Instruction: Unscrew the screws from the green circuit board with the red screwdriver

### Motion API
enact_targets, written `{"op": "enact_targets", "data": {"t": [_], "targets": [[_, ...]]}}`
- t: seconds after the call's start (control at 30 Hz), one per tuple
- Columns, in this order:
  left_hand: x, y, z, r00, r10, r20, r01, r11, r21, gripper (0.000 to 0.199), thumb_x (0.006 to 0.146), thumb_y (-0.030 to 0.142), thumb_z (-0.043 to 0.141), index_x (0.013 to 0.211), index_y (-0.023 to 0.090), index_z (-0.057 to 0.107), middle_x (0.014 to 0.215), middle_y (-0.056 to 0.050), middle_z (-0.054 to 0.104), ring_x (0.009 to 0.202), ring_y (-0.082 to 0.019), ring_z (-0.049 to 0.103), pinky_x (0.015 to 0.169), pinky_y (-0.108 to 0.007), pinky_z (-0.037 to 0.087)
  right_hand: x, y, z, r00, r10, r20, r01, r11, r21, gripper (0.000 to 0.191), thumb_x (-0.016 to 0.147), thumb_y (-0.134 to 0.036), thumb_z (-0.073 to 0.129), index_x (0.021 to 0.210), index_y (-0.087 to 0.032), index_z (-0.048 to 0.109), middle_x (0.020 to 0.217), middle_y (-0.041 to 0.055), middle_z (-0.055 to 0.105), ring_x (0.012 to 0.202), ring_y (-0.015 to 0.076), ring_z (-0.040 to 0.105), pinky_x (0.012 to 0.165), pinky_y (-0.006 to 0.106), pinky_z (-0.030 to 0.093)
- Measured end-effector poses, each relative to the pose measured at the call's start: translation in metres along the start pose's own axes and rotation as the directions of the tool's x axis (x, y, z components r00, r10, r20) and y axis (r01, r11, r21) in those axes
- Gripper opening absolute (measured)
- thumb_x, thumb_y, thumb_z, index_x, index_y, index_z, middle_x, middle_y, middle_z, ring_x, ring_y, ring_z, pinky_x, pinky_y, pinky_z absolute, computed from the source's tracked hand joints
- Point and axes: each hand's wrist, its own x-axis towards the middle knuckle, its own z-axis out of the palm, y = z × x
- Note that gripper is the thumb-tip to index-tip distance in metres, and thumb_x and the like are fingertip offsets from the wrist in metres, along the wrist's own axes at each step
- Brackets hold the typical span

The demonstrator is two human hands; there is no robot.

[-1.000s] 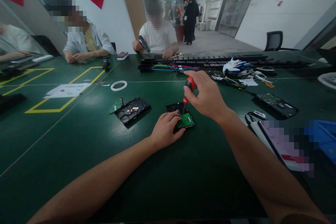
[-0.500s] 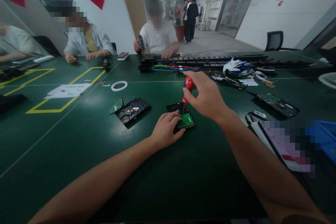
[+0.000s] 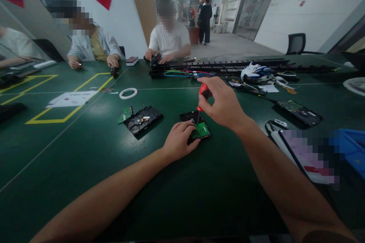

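A hard drive (image 3: pixel 203 130) with a green circuit board lies in front of me on the green table. My left hand (image 3: pixel 180 139) grips its near left edge, fingers over the board and thumb along the near side. In my right hand (image 3: pixel 221 100) is a red-handled screwdriver (image 3: pixel 203 90), pinched at the handle between thumb and fingers. Its shaft points down, the tip at the drive's board; the exact contact spot is too small to make out. To the left lies an opened hard drive casing (image 3: pixel 144 121) with a loose green board (image 3: pixel 124 115) beside it.
A white tape roll (image 3: pixel 128 93) and a paper sheet (image 3: pixel 71 99) lie to the left. Another hard drive (image 3: pixel 299 113), a blue bin (image 3: pixel 352 150) and white-blue gloves (image 3: pixel 253 71) are on the right. Black rails with cables (image 3: pixel 188 73) stretch across the back, where co-workers sit.
My hands keep nearly the same pose on the drive and screwdriver. Across the table, a co-worker's hand with a dark tool has come down to the tabletop. The view shifts slightly.
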Motion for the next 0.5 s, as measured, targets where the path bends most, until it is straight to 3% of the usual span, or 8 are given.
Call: {"op": "enact_targets", "data": {"t": [0.2,0.37,0.5], "targets": [[0.0000,0.0001,0.0016,1.000,0.008,-0.016,-0.008,1.000,-0.001,0.034,0.096,0.037,0.075,0.126,0.022,0.068,0.142,-0.013,0.068,0.133,-0.033,0.065,0.117,-0.056,0.051,-0.0014,0.0015,0.0013,0.999,0.036,0.001,-0.036,0.999,-0.032,0.040,0.098,-0.032,0.063,0.137,-0.022,0.066,0.117,0.0119,0.064,0.100,0.0288,0.066,0.094,0.048,0.057],[-0.0001,-0.0021,0.0033,1.000,0.013,-0.020,-0.013,1.000,0.008,0.035,0.096,0.039,0.076,0.125,0.022,0.067,0.141,-0.013,0.069,0.133,-0.034,0.065,0.117,-0.056,0.051,-0.0002,0.0000,-0.0006,0.998,-0.037,0.052,0.037,0.999,0.013,0.050,0.095,-0.018,0.056,0.145,-0.018,0.058,0.133,0.0164,0.065,0.122,0.0327,0.065,0.107,0.050,0.054],[0.0001,-0.0022,0.0026,1.000,0.022,-0.018,-0.022,1.000,0.014,0.035,0.097,0.039,0.075,0.126,0.021,0.067,0.141,-0.013,0.069,0.133,-0.034,0.065,0.117,-0.056,0.052,-0.0006,-0.0002,-0.0013,0.998,0.000,0.057,0.001,1.000,-0.009,0.048,0.097,-0.023,0.060,0.145,-0.020,0.058,0.127,0.0145,0.067,0.114,0.0335,0.066,0.103,0.052,0.055]]}}
